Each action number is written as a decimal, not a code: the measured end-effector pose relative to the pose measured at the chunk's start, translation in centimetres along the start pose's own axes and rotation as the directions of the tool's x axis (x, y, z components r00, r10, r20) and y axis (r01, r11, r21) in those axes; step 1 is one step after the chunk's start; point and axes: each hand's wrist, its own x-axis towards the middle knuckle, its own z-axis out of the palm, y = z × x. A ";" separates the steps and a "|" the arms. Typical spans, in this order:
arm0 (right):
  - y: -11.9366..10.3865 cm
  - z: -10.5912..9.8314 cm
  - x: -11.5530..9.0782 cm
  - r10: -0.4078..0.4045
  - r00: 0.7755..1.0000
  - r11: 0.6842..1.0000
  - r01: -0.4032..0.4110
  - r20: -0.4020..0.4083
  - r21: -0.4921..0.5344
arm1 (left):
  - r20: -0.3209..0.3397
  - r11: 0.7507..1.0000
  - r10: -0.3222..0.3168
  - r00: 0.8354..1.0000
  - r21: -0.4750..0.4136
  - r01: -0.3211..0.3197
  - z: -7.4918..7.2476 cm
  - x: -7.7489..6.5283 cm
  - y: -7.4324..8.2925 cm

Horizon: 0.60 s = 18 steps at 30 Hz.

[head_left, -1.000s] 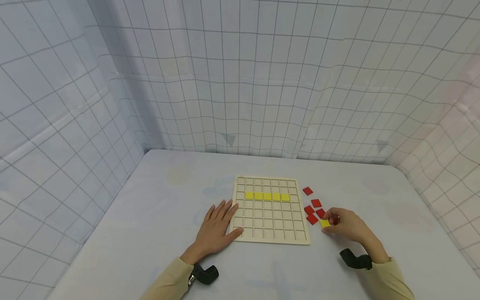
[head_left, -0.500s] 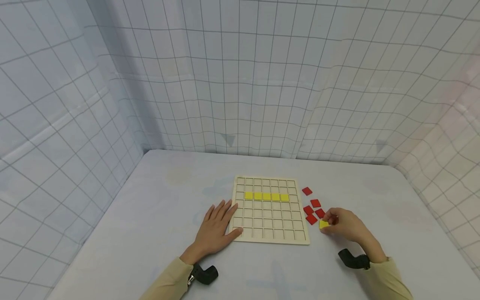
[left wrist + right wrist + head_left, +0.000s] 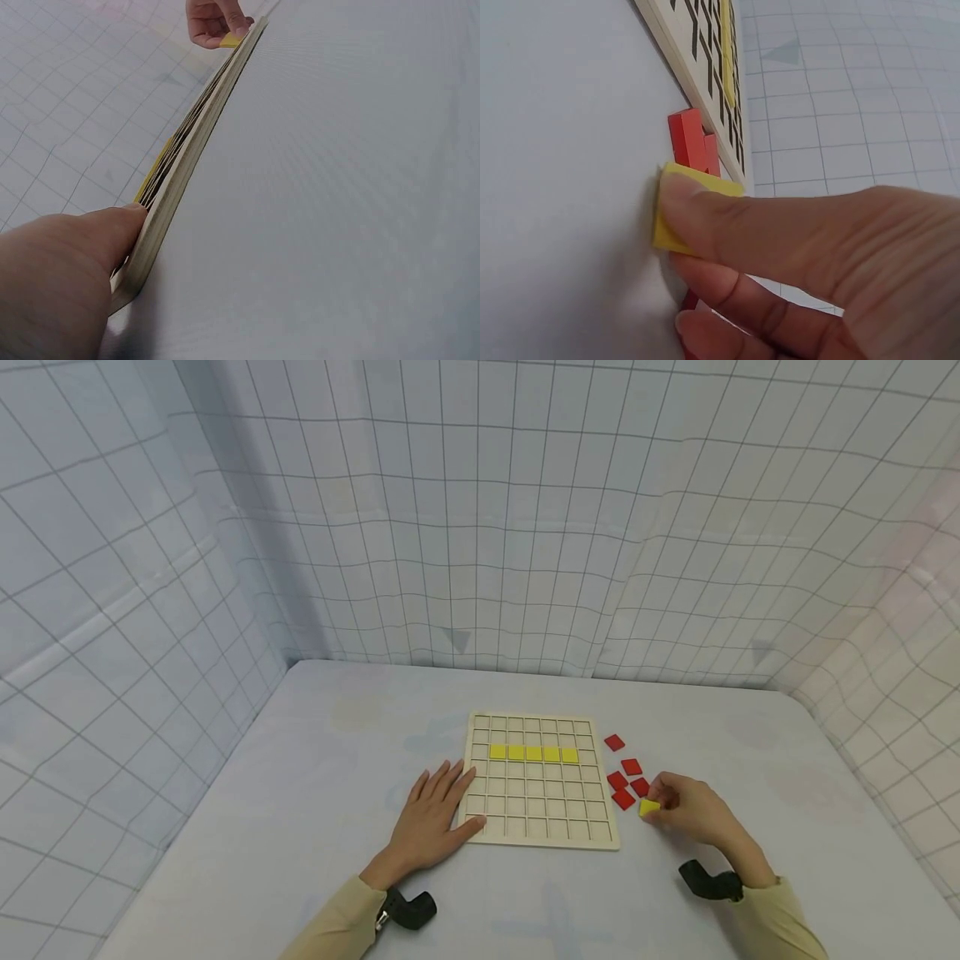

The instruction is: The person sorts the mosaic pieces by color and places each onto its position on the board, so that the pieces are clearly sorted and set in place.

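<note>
A pale wooden grid board (image 3: 537,811) lies on the table, with a row of yellow square tiles (image 3: 533,753) in its upper part. My left hand (image 3: 429,827) rests flat at the board's left edge, fingers spread and thumb over the lower left corner. To the right of the board, my right hand (image 3: 693,807) pinches a single yellow tile (image 3: 676,238) between thumb and fingers, close over the table. In the right wrist view this tile appears tilted, its face partly covered by the thumb. Behind the fingers a sliver of red (image 3: 690,301) shows, mostly hidden.
Several red square tiles (image 3: 623,798) lie loose between the board's right edge and my right hand; one red tile (image 3: 614,742) sits farther back. A white curtain with a grid pattern (image 3: 480,527) hangs behind the table and at both sides.
The yellow tile in my right hand has tipped a little, and that hand has shifted only slightly. My left hand and the board stay where they were.
</note>
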 end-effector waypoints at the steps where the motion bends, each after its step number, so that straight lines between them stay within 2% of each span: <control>1: 0.0 0.0 0.0 -0.002 1.000 1.000 0.002 -0.004 0.006 | -0.002 1.000 0.000 1.000 -0.001 0.000 0.0 0.0 0.0; 12: -0.1 0.2 0.3 -0.033 0.999 0.998 0.035 -0.032 0.045 | 0.003 1.000 -0.002 1.000 0.004 0.002 0.2 0.0 -0.1; 18: -0.5 0.1 0.8 -0.051 0.995 0.995 0.058 -0.086 0.075 | -0.001 1.000 -0.001 1.000 0.001 0.001 0.1 0.1 -0.1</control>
